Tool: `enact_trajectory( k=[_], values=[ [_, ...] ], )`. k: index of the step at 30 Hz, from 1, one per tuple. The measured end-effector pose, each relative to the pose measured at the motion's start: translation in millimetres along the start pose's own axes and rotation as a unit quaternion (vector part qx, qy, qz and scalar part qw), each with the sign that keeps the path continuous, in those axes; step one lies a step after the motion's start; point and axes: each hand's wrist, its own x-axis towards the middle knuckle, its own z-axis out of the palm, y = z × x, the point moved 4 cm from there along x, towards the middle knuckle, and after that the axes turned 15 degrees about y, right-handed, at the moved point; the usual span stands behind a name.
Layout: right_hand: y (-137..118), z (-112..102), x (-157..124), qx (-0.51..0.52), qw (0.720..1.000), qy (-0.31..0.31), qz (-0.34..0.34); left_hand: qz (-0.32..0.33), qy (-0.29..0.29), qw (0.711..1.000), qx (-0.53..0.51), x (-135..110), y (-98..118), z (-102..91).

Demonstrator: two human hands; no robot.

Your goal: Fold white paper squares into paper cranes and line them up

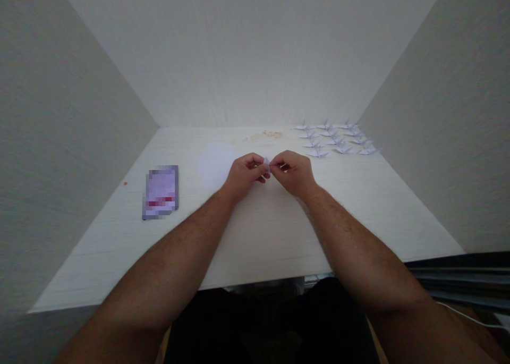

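Nearest: dark-clothed lap (223,321) at the front edge of the white table (271,242); white cable (470,315) low on the right. Forearms reach in from both sides. Left on the table: a blurred-out flat object (161,191) with a red band, small orange bit (125,183) beyond its left side.

Mid-table, hands nearly meeting. Left hand (246,174): fingers curled, thumb and fingertips gripping a small white paper piece (266,161). Right hand (294,171): thumb and index pinched together on the paper's right edge, other fingers bent in. The paper sits between the two sets of fingertips, mostly covered; narrow tip points away from the person, long axis roughly front to back, tilt unclear.

Pale round patch (215,164) just left of the left hand, paper or light, can't tell. Far right: folded paper cranes (337,142), four rows of three. Brownish marks (271,135) near the back wall (255,61).
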Motion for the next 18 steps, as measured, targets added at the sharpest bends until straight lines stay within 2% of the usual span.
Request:
enact_trajectory(
  k=[10, 18],
  values=[
    [-0.6, -0.1, 1.5, 0.031, 0.997, 0.007, 0.07, 0.053, 0.014, 0.998, 0.007, -0.5, 4.7, -1.9],
    [-1.3, -0.1, 2.3, 0.038, 0.997, 0.002, 0.06, 0.054, 0.007, 0.999, 0.0, -2.1, 7.0, -1.1]
  ],
)
